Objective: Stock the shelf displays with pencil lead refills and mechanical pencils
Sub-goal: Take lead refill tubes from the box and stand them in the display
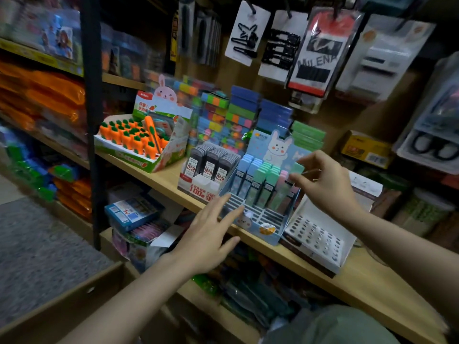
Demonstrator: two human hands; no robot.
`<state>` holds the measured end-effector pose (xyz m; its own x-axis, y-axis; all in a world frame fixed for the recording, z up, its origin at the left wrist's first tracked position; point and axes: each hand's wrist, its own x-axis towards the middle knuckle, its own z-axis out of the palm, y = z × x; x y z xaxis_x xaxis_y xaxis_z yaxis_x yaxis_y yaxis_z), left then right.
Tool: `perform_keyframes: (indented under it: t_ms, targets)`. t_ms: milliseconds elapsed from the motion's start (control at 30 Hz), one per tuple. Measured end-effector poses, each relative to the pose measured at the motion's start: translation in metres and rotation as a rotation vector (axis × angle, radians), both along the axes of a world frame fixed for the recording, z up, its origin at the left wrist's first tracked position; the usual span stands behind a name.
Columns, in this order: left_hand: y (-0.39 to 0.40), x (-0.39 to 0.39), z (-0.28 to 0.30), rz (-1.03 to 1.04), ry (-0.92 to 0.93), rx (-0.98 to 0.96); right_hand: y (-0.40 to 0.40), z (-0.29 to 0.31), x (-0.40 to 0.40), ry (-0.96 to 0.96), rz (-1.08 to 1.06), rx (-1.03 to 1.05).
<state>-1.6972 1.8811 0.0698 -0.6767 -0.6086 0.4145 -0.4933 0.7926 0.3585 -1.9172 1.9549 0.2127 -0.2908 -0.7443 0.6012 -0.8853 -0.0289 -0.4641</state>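
Observation:
A blue bunny display box (258, 219) stands on the wooden shelf (323, 266), holding blue, green and pink lead refill cases (263, 180) in its back rows; its front slots are bare. My right hand (323, 182) hovers over the box's right side with thumb and fingers pinched around a green refill case (296, 168). My left hand (211, 239) is spread flat, fingers apart, just in front of the box's lower left corner. Left of the box sits a white and red display of dark grey refill cases (210, 165).
A white tray with round holes (315, 238) lies right of the bunny box. A carrot-item display (139, 140) stands at the shelf's left. Stacked colourful boxes (231, 115) rise behind. Carded hair clips (248, 33) hang above. A cardboard box edge (74, 294) is at lower left.

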Motion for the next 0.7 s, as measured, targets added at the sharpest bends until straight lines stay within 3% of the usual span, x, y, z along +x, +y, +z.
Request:
perform_keyframes:
  t_ms: [200,700]
  targets:
    - [-0.006,0.000,-0.008,0.022,-0.055,-0.034,-0.023,-0.018,0.013,0.009,0.012,-0.006]
    - [-0.016,-0.005,-0.011,0.032,0.051,-0.097,-0.038,-0.024,0.010,0.012,0.050,0.057]
